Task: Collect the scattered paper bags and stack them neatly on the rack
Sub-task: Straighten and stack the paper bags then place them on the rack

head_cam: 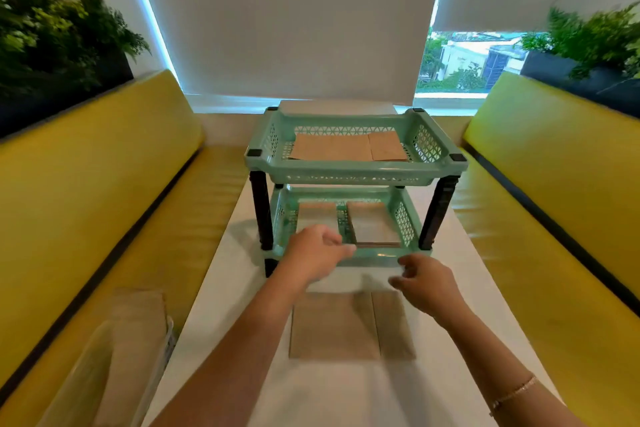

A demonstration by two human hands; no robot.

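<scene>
A mint-green two-tier rack stands on the white table. Flat brown paper bags lie in its top tier. In the bottom tier, a stack of bags sits on the right and another bag on the left. One more brown paper bag lies flat on the table in front of the rack. My left hand is at the bottom tier's front rim, fingers loosely curled, thumb tip by the stack's front corner. My right hand hovers just before the rim, fingers loosely curled and holding nothing.
Yellow benches run along both sides of the table. More brown bags lie on the left bench beside a clear plastic wrapper. Planters sit behind the backrests, and a window with blinds is at the far end.
</scene>
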